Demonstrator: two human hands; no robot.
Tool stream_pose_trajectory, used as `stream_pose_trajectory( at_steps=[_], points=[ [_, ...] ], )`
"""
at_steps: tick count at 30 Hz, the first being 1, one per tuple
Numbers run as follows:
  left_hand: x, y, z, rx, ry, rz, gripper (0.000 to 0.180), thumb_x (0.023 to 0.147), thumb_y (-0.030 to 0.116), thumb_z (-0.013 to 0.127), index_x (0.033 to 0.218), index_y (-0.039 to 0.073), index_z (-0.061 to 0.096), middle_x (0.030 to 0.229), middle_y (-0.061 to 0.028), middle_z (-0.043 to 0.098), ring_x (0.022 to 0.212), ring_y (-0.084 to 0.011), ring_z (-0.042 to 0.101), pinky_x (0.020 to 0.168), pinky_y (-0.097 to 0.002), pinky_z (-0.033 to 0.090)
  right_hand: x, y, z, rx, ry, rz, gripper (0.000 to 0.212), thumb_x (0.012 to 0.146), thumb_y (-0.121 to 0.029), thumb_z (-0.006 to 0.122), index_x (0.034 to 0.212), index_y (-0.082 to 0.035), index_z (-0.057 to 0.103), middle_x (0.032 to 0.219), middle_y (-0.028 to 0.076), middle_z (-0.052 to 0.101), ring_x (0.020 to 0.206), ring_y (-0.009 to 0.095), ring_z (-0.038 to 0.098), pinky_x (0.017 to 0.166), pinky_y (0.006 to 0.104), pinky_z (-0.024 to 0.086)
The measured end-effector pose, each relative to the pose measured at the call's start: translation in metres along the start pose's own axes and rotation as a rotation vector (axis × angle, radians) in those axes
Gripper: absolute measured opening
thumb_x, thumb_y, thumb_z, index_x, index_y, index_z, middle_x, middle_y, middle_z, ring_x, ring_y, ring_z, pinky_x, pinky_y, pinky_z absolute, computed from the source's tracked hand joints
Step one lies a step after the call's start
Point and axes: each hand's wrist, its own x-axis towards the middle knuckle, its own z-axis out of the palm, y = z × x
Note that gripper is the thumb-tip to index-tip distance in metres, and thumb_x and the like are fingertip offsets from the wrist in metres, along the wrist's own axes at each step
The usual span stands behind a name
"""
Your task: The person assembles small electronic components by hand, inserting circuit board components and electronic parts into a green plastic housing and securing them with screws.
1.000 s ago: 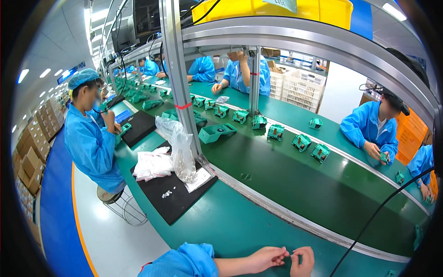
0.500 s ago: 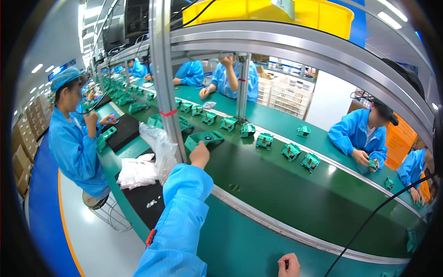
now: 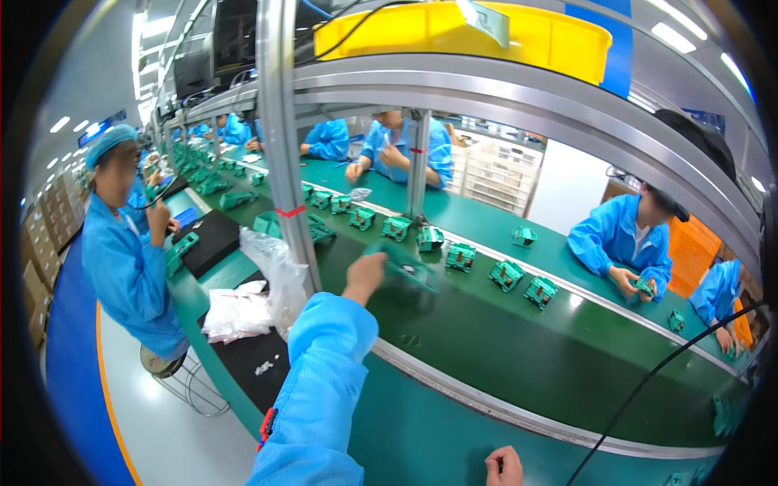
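My left hand (image 3: pixel 364 276), at the end of a blue sleeve, reaches out over the dark green conveyor belt (image 3: pixel 519 356) and grips a green plastic part (image 3: pixel 403 265), which is motion-blurred and lifted off the belt. My right hand (image 3: pixel 504 467) shows only partly at the lower edge, fingers curled; whether it holds anything is unclear. A row of small green parts (image 3: pixel 459 257) rides along the belt's far side.
A steel post (image 3: pixel 285 146) stands just left of my arm beside a clear plastic bag (image 3: pixel 275 271). A black mat (image 3: pixel 255 360) carries white bags. A seated co-worker in blue (image 3: pixel 126 251) works at left; others sit across the line. A black cable (image 3: pixel 648 389) crosses at right.
My left arm stretched out from the front edge to the belt, took hold of the green part and is drawing it right. My right hand stayed low at the frame's edge.
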Motion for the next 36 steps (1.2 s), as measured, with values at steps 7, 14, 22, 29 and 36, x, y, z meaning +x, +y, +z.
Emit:
stream_pose_trajectory(
  at_steps=[7,14,22,29,36],
  points=[
    [-0.108,0.147,-0.063,-0.246,-0.683,0.6,0.023,0.076,0.015,0.044,0.094,0.016,0.057,0.082,-0.0112,0.059,0.077,-0.0303,0.056,0.065,-0.0399,0.044,-0.008,0.011,-0.015,0.321,0.436,-0.047,0.015,0.087,-0.017,0.042,0.082,-0.004,0.04,0.084,0.007,0.042,0.076,0.016,0.041,0.071,0.0248,0.034],
    [-0.235,0.155,-0.07,-0.736,-0.693,0.893,0.01,0.072,0.008,0.047,0.079,0.011,0.053,0.07,-0.0074,0.054,0.07,-0.0264,0.053,0.057,-0.0375,0.041,-0.035,0.012,-0.009,0.528,0.375,0.203,0.016,0.088,-0.018,0.039,0.084,-0.003,0.044,0.08,0.004,0.043,0.074,0.012,0.04,0.07,0.0247,0.034],
    [-0.255,0.162,-0.055,-0.741,-0.663,0.733,0.011,0.075,0.009,0.047,0.081,0.012,0.055,0.072,-0.0086,0.054,0.072,-0.0272,0.053,0.057,-0.0371,0.041,-0.043,0.023,-0.002,0.432,0.386,0.223,0.017,0.089,-0.019,0.038,0.091,-0.003,0.043,0.085,0.005,0.043,0.078,0.014,0.04,0.073,0.0262,0.034],
    [-0.258,0.159,-0.059,-0.843,-0.749,0.572,0.024,0.08,0.009,0.042,0.1,0.016,0.054,0.082,-0.011,0.057,0.077,-0.0294,0.053,0.065,-0.0371,0.042,-0.042,0.003,-0.008,0.394,0.389,0.174,0.017,0.089,-0.018,0.039,0.091,-0.002,0.043,0.087,0.005,0.042,0.081,0.015,0.039,0.076,0.0268,0.034],
    [-0.24,0.126,-0.028,-0.969,-0.685,0.051,0.028,0.084,0.008,0.037,0.11,0.011,0.046,0.083,-0.0093,0.057,0.073,-0.0233,0.055,0.068,-0.0322,0.042,-0.042,0.011,-0.007,0.42,0.255,0.155,0.012,0.086,-0.015,0.044,0.086,-0.002,0.043,0.086,0.007,0.043,0.082,0.017,0.04,0.076,0.0278,0.033]
  ],
)
